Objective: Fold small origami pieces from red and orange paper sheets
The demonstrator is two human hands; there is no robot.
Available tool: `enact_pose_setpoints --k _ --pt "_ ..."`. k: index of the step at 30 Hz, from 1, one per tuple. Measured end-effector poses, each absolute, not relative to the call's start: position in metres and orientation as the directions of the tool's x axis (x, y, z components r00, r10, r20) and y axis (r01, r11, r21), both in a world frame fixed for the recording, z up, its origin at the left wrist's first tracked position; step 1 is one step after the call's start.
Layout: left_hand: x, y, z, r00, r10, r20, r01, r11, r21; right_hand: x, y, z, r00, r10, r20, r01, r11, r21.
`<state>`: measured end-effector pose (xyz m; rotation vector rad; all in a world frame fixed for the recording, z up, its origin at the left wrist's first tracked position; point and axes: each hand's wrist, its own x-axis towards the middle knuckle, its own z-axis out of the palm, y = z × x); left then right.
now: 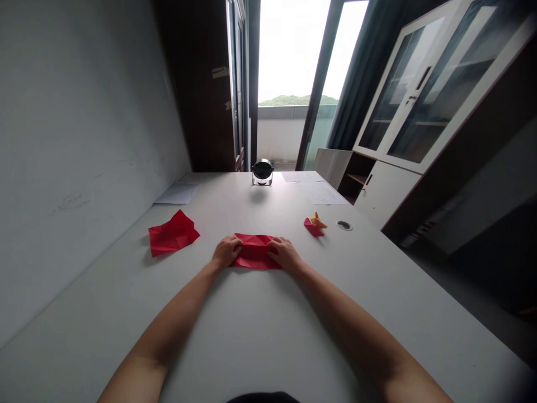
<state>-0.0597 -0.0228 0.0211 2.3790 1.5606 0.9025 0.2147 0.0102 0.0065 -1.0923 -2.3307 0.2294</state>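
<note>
A red sheet of folding paper (255,256) lies on the white table in front of me, its far edge folded over in a strip toward me. My left hand (227,251) grips its left end, fingers curled at the fold. At the right end, my right hand (286,253) pinches the same fold with thumb and fingers. Creases run across the paper between both hands. The fingertips are partly hidden by the hands themselves.
Another creased red sheet (173,234) lies to the left. Right of my hands sit a red folded paper piece (313,227) and a yellow one (319,220), near a round cable hole (344,225). A small round black device (262,171) stands at the far edge, with white papers (176,193) nearby.
</note>
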Motion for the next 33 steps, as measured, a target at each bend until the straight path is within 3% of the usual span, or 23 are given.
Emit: enact_pose_setpoints --k 6,10,20,26,33 --pt "-0.059 -0.027 0.029 0.094 0.870 0.484 0.726 -0.393 0.564 0.215 0.009 0.012 -0.390 0.765 0.512 0.534 0.641 -0.551" --pt "-0.055 -0.030 0.035 0.025 0.856 0.516 0.650 -0.406 0.643 0.212 0.002 0.019 -0.285 0.826 0.486 0.443 0.563 -0.698" --pt "-0.054 -0.021 0.022 -0.149 0.939 0.311 0.257 -0.267 0.929 0.212 0.006 0.019 -0.093 0.899 0.428 0.383 0.429 -0.818" --pt "-0.054 -0.014 0.013 -0.036 0.984 0.174 0.057 -0.171 0.984 0.217 0.012 0.013 -0.034 0.923 0.383 0.301 0.375 -0.877" --pt "-0.045 -0.017 0.014 0.038 0.984 0.174 -0.045 -0.173 0.984 0.217 0.016 0.004 -0.096 0.947 0.305 0.234 0.320 -0.918"
